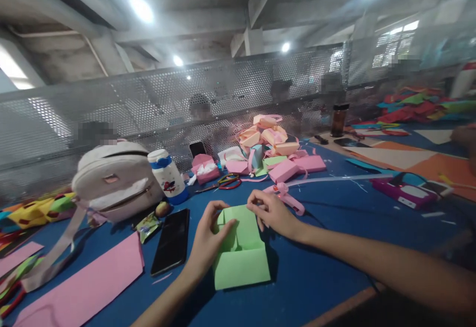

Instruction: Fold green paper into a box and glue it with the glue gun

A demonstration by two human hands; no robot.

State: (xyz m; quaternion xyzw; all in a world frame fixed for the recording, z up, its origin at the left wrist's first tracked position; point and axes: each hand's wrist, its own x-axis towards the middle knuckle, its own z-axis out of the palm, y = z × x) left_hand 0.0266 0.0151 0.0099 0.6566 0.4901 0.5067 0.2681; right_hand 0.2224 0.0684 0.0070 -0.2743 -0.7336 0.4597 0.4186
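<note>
A light green folded paper box [241, 262] lies on the blue table [327, 247] in front of me. My left hand [208, 240] grips its left side, thumb pressed into the inner fold. At the top right edge of the box, my right hand [273, 213] pinches the paper with closed fingers. A pink glue gun [288, 197] lies just behind my right hand.
A black phone [171, 242] and a pink paper sheet [85, 287] lie to the left. Behind stand a white backpack [115, 181], a white bottle [168, 176], scissors [225, 183] and a pile of pink paper boxes [275, 156]. A perforated metal screen [148, 104] backs the table; people sit beyond it.
</note>
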